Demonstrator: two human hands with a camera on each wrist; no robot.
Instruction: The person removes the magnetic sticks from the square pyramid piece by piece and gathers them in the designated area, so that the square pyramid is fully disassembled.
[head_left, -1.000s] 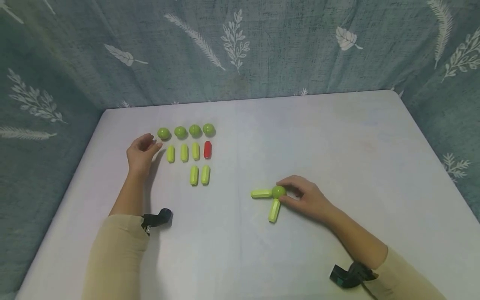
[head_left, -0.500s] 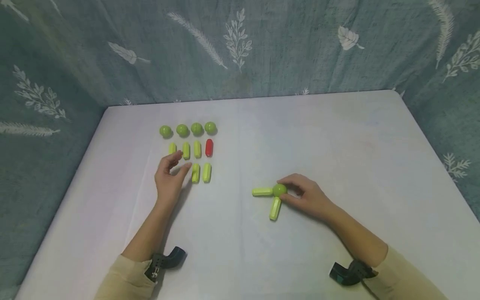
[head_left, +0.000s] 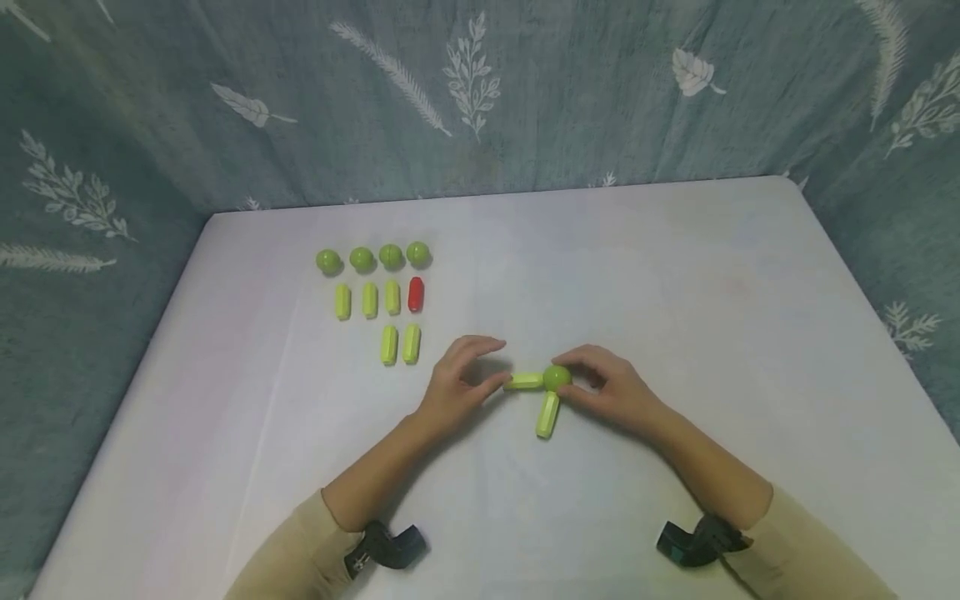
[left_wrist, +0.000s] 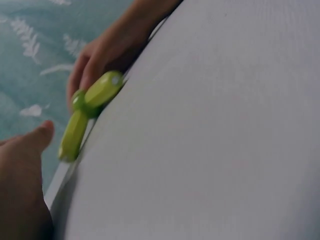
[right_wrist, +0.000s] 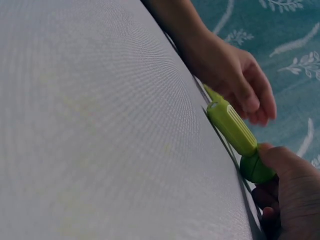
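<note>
In the head view my right hand pinches a green ball between thumb and fingers. Two light-green rods join the ball: one rod points left, the other rod points toward me. Near the left rod's free end is my left hand, thumb and fingers spread apart and holding nothing. The left wrist view shows that thumb a little apart from the rod. Seen from the right wrist, my right thumb presses by the ball, with a ribbed rod extending from it.
On the white table, back left, several green balls stand in a row. In front lie light-green rods and a red rod, then two more light-green rods. A patterned green cloth hangs behind.
My left hand has come from beside the row of balls, past the loose rods, rightward to the joined piece. My right hand keeps its pinch on the ball in the same place.
</note>
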